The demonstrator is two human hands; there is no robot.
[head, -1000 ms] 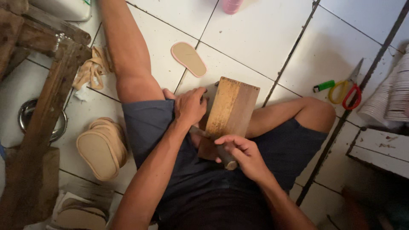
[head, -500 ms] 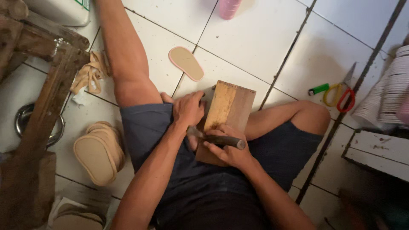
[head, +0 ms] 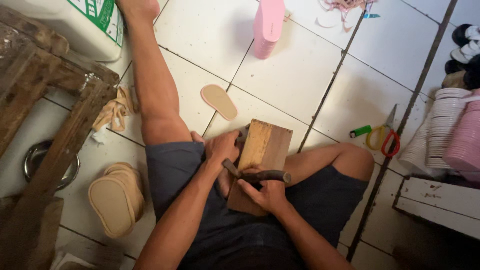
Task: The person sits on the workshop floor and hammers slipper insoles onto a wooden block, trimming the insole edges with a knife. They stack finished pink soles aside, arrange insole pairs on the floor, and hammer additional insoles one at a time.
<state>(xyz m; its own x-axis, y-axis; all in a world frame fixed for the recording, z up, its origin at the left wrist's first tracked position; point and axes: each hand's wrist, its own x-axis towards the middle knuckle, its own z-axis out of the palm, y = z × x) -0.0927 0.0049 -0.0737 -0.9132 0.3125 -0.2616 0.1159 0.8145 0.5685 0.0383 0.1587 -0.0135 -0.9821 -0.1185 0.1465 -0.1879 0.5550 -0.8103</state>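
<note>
Far left: a rough, weathered wooden frame [head: 47,100] runs along the edge of the view, its timbers cracked and grey. Under its lower beam sits a round metal bowl [head: 37,160]; what it holds cannot be told. A white plastic canister [head: 85,22] stands at the top left corner. Beside the frame lies a loose tangle of tan strips [head: 114,112] on the white tiled floor [head: 295,75]. Lower down, a stack of beige soles [head: 116,197] rests just beside the person's left thigh, leaving little free floor on that side.

Centre: a single sole with a pink rim [head: 219,101] lies flat on the tile, apart from the rest. The wooden block [head: 262,155], smooth-grained and rectangular, rests tilted on the person's lap between the thighs. The left hand [head: 221,147] presses on the block's left edge, fingers curled together over it. The right hand [head: 267,192] is wrapped tight around the dark, worn handle of a tool [head: 260,176], which lies across the block's face. A pink stack of soles [head: 268,27] stands upright at the top; open tile spreads around it.

Right: a green lighter [head: 360,132] and scissors [head: 385,137] with yellow and red loops lie on a grout line. Banded stacks of white and pink soles [head: 452,135] crowd the right edge above a white painted board [head: 437,202].
</note>
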